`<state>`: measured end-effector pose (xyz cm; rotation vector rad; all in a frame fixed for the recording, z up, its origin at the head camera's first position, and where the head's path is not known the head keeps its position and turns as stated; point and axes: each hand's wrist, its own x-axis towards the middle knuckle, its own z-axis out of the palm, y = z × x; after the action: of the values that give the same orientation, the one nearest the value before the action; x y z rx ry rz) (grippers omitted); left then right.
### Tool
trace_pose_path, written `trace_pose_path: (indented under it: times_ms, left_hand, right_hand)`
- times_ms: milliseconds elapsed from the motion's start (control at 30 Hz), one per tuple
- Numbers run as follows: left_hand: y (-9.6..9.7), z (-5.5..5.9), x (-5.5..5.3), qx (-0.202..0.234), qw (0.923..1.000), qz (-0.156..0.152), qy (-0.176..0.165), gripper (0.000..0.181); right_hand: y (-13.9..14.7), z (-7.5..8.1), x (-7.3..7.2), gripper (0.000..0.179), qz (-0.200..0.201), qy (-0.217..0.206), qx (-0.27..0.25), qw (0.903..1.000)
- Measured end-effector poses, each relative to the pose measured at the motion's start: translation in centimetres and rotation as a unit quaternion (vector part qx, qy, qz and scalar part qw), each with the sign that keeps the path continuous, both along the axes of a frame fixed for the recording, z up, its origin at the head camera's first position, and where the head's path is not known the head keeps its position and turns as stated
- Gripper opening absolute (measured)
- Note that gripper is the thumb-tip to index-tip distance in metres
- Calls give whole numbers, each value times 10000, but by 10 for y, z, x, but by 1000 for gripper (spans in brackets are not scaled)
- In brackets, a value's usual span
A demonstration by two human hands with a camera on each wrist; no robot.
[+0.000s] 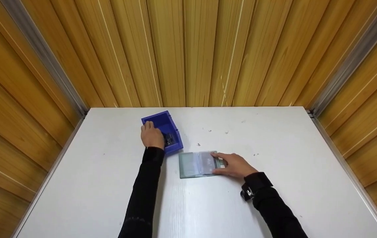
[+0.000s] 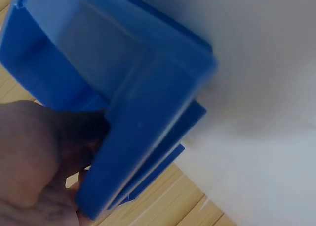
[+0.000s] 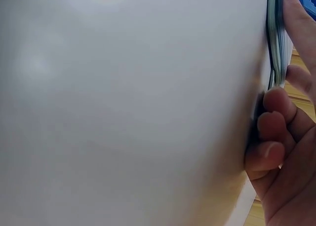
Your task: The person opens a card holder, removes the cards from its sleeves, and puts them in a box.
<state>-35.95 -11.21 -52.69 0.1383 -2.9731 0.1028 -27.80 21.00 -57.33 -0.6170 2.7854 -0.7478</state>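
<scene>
A blue plastic bin (image 1: 176, 132) sits at the back of the white table, turned at an angle, with small black items (image 1: 168, 138) inside. My left hand (image 1: 152, 135) grips the bin's left wall, which blocks part of the inside from above. In the left wrist view that hand (image 2: 34, 152) holds the blue wall from its edge. Just nearer than the bin lies a flat stack of clear, greenish plastic bags (image 1: 188, 165). My right hand (image 1: 236, 165) holds the stack's right end between thumb and index finger, its other fingers (image 3: 271, 127) curled low beside the table.
The white table (image 1: 109, 198) carries small marks and specks behind the stack. Yellow wood-look panels (image 1: 188, 53) close off the back and both sides, with metal posts (image 1: 49, 53) in the corners.
</scene>
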Motion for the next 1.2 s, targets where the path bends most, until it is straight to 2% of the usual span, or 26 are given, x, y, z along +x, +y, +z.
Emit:
trace_pose_path:
  times_ms: [167,300,500,600,767,933,1000,1067,1133,1200]
  left_hand:
    - [-2,-7,0,-629,9967,35,-515,38]
    - [-1,-14,1,-814,9937,94,-765,36]
    - [-1,-12,1,-906,9926,14,-802,35]
    - [-3,-10,1,-764,9945,-79,-712,35]
    - [-8,-11,2,-337,9984,-324,-307,32]
    - [-4,0,6,340,9968,-511,512,28]
    - [1,6,11,641,9919,-590,925,30]
    - [9,11,20,902,9840,-798,1309,27]
    - [19,13,31,1135,9727,-1155,1663,21]
    - [29,12,43,1352,9602,-1636,1818,14]
  right_hand:
    - [-5,-2,1,77,45,-41,-22,10000]
    - [-8,-3,1,77,24,-100,-45,9999]
    - [-7,0,1,78,-46,-86,-31,9999]
    - [-7,1,0,79,-62,-118,-8,9999]
    - [-6,1,1,78,-57,-102,-15,9999]
    - [-4,-2,1,77,1,-40,-78,10000]
    - [-3,-3,1,77,41,-35,-74,10000]
    - [-1,-3,1,76,70,-19,-102,9999]
    - [1,-2,1,76,76,46,-102,9999]
    - [3,0,1,75,87,88,-137,9998]
